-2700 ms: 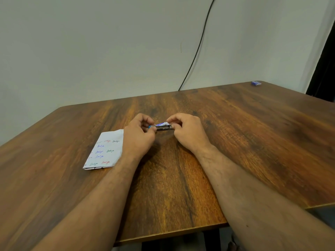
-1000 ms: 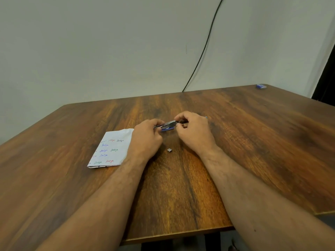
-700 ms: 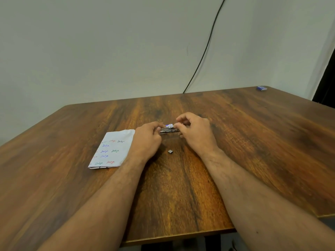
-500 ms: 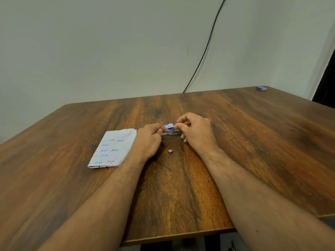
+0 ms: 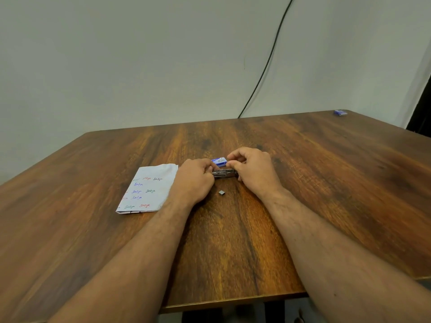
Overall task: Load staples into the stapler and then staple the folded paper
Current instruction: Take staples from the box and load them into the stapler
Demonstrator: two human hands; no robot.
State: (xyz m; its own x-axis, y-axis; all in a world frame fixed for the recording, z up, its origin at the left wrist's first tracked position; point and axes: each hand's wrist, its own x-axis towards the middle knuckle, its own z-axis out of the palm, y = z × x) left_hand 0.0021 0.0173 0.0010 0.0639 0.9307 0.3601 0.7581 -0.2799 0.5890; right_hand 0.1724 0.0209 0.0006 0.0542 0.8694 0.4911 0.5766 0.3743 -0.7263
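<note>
A small dark metal stapler [image 5: 224, 173] lies lengthwise between my two hands at the middle of the wooden table [image 5: 326, 173]. My left hand [image 5: 194, 179] grips its left end with curled fingers. My right hand [image 5: 253, 170] holds its right end, thumb and forefinger pinched together above it. A blue-and-white staple box [image 5: 219, 161] sits just behind the stapler. A small grey block of staples [image 5: 221, 192] lies loose on the table in front of it. The folded white paper [image 5: 147, 190] with coloured handwriting lies to the left, beside my left wrist.
A second small blue box [image 5: 340, 112] rests at the table's far right corner. A black cable [image 5: 263, 66] runs down the wall behind the table. The table's near edge is close to my elbows.
A small staple block has appeared on the table below the stapler. The stapler has come down lower toward the table, and the blue box now shows behind it.
</note>
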